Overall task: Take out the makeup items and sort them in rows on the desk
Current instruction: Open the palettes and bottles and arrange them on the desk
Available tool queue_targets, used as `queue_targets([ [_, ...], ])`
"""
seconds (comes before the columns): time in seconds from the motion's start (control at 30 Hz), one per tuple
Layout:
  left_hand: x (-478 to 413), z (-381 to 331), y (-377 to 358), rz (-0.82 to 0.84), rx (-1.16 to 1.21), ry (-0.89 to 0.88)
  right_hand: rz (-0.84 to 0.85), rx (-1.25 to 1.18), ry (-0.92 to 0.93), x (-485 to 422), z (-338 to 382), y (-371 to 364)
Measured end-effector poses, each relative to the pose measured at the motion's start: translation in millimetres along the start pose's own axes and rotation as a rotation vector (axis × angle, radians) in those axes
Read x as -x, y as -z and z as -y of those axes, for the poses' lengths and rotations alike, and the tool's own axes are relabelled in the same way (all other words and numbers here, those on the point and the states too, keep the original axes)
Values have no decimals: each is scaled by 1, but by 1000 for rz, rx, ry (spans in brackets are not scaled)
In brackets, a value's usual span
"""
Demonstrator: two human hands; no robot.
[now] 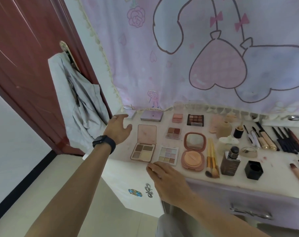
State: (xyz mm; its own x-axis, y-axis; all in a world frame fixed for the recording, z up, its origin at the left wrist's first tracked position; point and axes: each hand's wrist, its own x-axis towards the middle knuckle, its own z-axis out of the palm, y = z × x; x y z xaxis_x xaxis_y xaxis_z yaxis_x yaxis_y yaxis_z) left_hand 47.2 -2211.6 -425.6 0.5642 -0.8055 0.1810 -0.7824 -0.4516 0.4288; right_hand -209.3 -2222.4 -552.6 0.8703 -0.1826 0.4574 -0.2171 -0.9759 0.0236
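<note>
Sorting looks nearly done: big palette (144,144), pastel palette (168,155), compact (194,151), brushes (213,161), pencils (289,142) lie in rows on desk (273,173); left hand (118,128) spread, empty beside big palette, right hand (167,180) flat, empty at front edge; next probably just straightening rows

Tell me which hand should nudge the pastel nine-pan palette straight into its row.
Right. The right hand, open at the front edge of the desk, lies just short of the pastel nine-pan palette. The left hand is farther off, beyond the open pink palette.
</note>
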Motion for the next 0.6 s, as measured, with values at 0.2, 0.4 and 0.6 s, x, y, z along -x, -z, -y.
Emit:
queue_targets([
  [0.2, -69, 18, -25, 123, -184, 4, -80, 70, 113, 2, -13, -15],
  [0.4, -100, 44, -54, 330, -406, 44, -112, 54, 97, 1, -14, -18],
  [0.6, -79, 45, -59, 84, -377, 28, -118, 52, 74, 2, -12, -18],
])
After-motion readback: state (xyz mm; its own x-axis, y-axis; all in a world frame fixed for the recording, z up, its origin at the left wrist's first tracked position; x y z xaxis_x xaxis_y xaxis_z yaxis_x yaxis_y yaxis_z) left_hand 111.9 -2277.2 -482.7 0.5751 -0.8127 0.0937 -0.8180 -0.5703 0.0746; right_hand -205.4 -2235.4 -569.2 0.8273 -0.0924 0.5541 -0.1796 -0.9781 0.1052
